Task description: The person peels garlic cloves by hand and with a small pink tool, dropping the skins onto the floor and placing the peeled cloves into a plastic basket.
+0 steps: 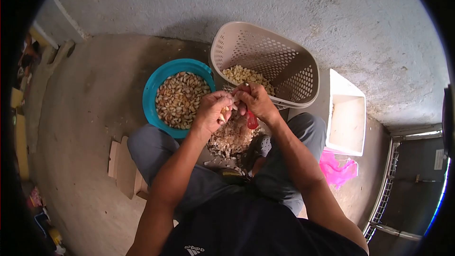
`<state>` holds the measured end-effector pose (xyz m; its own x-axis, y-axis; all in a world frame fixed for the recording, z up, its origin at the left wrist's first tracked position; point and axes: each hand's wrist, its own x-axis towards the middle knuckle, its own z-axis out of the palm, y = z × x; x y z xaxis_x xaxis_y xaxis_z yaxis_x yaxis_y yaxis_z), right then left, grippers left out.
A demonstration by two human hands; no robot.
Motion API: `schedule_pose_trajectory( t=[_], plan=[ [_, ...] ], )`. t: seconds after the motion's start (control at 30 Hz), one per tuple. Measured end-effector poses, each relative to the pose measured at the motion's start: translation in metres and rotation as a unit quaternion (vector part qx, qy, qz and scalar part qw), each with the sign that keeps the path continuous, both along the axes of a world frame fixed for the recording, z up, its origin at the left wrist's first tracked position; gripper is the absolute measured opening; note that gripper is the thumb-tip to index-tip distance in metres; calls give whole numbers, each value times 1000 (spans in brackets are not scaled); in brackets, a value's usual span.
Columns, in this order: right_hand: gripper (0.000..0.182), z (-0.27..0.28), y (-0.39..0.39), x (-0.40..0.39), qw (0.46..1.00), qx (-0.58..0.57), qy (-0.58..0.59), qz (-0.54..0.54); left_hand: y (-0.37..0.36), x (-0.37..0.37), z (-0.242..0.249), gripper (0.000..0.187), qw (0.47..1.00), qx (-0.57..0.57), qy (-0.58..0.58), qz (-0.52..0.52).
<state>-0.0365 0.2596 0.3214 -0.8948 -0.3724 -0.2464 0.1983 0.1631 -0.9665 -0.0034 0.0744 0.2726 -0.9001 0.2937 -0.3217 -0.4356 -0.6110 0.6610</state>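
Garlic cloves [222, 117] show in my left hand [212, 110], whose fingers are closed around them. My right hand [259, 102] grips a small tool with a red handle [252, 121], probably a knife; its blade is hidden by the fingers. The fingertips of both hands meet, with a pale scrap of skin between them. A teal basin [148, 96] of unpeeled garlic cloves [182, 99] stands to the left of my hands. Just beyond them is a tall beige basket [265, 38] with peeled cloves [246, 76] at its bottom. Below my hands lies a heap of garlic skins [232, 137].
To the right stands a white foam box [347, 123], with a pink plastic bag [337, 168] beside it. Cardboard [127, 168] lies by my left knee. A grey wall [156, 0] rises behind the basket, and a dark metal gate [407, 185] is at the far right.
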Motion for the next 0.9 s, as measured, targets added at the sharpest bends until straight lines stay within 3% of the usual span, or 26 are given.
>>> schedule_pose_trajectory(
  t=[0.3,0.43,0.53,0.57,0.63,0.73,0.77,0.87,0.9],
  plan=[
    [17,9,16,-12,990,-45,60,-122,3,6,5,10,999,-23,29,-14],
    [21,25,29,-8,996,-40,33,-74,9,6,4,24,959,-229,143,-81],
    [21,30,36,-6,998,-34,17,-58,23,6,-19,19,881,-383,262,-88],
    [21,30,40,-7,997,-50,8,-54,31,7,-35,15,869,-359,338,-33],
    [23,30,46,-10,996,-81,-9,-47,33,10,-15,17,893,-356,255,-102],
    [27,31,41,-16,978,-1,112,-176,33,11,-17,24,944,-274,140,-119],
    [34,15,52,-23,972,58,167,-154,32,9,-21,27,961,-233,104,-110],
    [29,15,50,-19,950,163,229,-139,25,3,-9,27,991,-86,-67,-79],
    [27,14,45,-16,951,166,247,-80,23,-2,-16,31,991,-83,-75,-79]
  ],
)
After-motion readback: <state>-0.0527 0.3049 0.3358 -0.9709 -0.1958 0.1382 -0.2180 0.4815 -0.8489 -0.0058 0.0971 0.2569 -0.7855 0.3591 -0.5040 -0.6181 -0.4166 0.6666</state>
